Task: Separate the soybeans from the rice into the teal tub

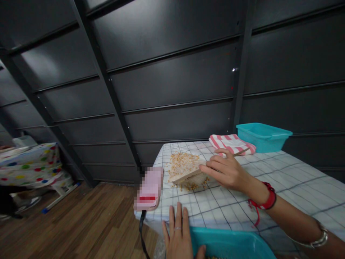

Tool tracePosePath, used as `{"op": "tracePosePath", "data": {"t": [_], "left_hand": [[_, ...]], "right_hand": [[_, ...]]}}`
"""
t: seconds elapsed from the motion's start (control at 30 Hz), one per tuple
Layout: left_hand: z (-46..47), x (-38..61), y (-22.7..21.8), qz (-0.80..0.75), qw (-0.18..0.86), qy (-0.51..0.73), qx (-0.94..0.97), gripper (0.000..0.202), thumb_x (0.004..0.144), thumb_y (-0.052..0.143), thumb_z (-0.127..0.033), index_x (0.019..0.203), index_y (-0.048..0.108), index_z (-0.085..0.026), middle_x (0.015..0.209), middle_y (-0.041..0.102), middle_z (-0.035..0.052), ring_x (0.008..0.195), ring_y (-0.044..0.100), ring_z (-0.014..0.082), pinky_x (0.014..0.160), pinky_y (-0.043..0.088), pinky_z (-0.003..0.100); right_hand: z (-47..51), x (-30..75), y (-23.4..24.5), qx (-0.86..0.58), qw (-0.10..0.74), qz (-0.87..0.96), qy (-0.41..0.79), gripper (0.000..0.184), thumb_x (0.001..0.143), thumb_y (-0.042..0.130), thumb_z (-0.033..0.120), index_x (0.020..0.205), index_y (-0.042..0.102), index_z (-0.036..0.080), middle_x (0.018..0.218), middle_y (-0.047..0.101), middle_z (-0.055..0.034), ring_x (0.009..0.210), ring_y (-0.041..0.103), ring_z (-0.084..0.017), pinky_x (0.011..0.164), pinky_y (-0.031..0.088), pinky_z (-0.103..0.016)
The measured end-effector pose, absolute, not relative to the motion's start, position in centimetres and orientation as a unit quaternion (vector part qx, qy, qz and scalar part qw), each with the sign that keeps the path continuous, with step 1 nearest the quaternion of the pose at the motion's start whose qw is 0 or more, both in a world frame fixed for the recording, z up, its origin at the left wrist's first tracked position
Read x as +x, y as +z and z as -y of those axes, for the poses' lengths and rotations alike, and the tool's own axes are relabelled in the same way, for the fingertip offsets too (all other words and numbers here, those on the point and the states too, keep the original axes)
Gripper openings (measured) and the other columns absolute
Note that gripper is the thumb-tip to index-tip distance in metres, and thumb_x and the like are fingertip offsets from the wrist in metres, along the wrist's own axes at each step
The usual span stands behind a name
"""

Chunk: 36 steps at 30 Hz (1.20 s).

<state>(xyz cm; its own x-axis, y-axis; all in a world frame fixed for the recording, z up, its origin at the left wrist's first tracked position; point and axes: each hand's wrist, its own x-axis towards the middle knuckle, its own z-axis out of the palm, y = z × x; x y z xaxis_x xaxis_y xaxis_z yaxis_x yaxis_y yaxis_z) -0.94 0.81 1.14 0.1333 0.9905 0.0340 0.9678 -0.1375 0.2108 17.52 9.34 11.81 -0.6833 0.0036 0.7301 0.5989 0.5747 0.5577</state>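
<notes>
My right hand (225, 171) reaches across the checked tablecloth (283, 187) and grips a small wooden board (188, 169), tilted on its near edge. Small tan grains (180, 162) are scattered on the board and on the cloth around it. My left hand (179, 233) lies flat with fingers stretched out at the table's near edge, its thumb against the rim of a teal basin (229, 242). A ring shows on one finger. A red band and a silver bangle sit on my right arm.
A second teal basin (262, 136) stands at the table's far side beside a folded pink-striped cloth (231, 144). A pink device (149, 189) with a black strap lies at the table's left edge. Dark panelled wall behind; wooden floor and a polka-dot covered table (29, 163) lie left.
</notes>
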Motion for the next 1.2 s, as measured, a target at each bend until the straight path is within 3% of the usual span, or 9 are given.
{"op": "tracePosePath", "data": {"t": [0.37,0.63,0.9,1.2], "left_hand": [[-1.2,-2.3,1.2,-0.642,0.129,0.061,0.754,0.078,0.058,0.049,-0.026,0.131,0.026,-0.01,0.139,0.011,0.0078,0.127,0.007,0.0371,0.099,0.011,0.063],[-0.5,-2.3,1.3,-0.648,0.051,0.069,0.757,0.075,0.059,0.047,-0.023,0.13,0.03,-0.006,0.139,0.018,0.0123,0.127,0.013,0.0378,0.099,0.017,0.062],[-1.0,-2.8,0.6,-0.643,0.084,0.098,0.755,0.075,0.059,0.049,-0.025,0.131,0.029,-0.012,0.139,0.015,0.0081,0.128,0.01,0.0342,0.101,0.014,0.059],[-0.8,-2.7,1.2,-0.637,0.1,0.076,0.76,0.074,0.064,0.047,-0.025,0.132,0.025,-0.009,0.14,0.009,0.0095,0.128,0.004,0.0341,0.101,0.012,0.059]], "right_hand": [[-10.0,14.5,11.2,-0.162,0.326,0.836,-0.411,0.015,0.083,0.043,0.009,0.086,0.056,0.017,0.061,0.057,0.0037,0.064,0.047,-0.01,0.079,0.033,-0.033],[-8.7,16.0,11.8,-0.15,0.324,0.849,-0.389,0.015,0.083,0.042,0.009,0.086,0.054,0.017,0.068,0.062,0.0013,0.067,0.05,-0.011,0.081,0.033,-0.035],[-10.3,15.5,11.0,-0.146,0.334,0.854,-0.372,0.016,0.084,0.04,0.009,0.087,0.053,0.018,0.07,0.063,0.0009,0.07,0.051,-0.012,0.08,0.034,-0.035],[-9.2,18.2,11.0,-0.157,0.306,0.866,-0.362,0.018,0.084,0.039,0.008,0.085,0.053,0.019,0.072,0.062,0.001,0.073,0.052,-0.012,0.08,0.035,-0.037]]}}
